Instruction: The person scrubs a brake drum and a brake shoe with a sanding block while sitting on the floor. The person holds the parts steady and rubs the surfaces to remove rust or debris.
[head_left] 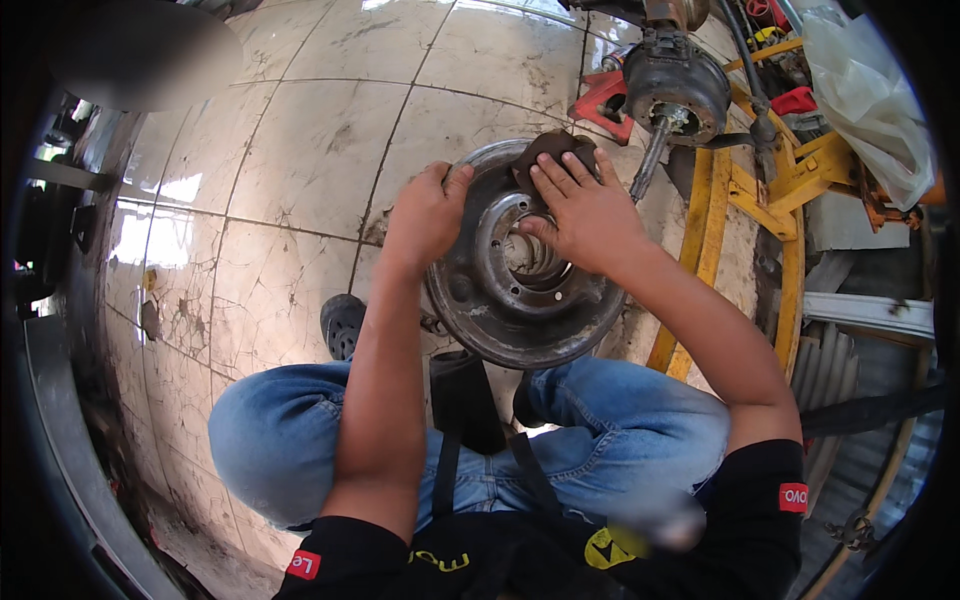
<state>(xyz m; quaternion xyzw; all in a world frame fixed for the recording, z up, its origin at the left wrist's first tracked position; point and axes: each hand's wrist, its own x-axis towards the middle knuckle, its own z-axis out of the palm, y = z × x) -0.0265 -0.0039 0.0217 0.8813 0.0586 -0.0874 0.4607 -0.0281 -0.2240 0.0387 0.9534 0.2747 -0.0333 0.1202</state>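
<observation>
A round, dark metal brake drum (490,320) with a holed hub flange stands tilted in front of my knees. My left hand (430,215) is closed on its upper left rim, the fingertips hidden behind the edge. At the upper right of the drum, my right hand (585,210) presses a dark brown, crumpled cloth-like sheet (532,160) against the metal. Its fingers reach over the sheet, and the thumb lies by the central opening. I cannot tell whether the sheet is rag or abrasive paper.
An axle hub with a splined shaft (655,155) juts out at the upper right, beside a red jack stand (603,103). A yellow metal frame (707,220) runs along the right, with clear plastic sheeting (860,100) above it. Cracked, stained tiles (290,200) cover the floor.
</observation>
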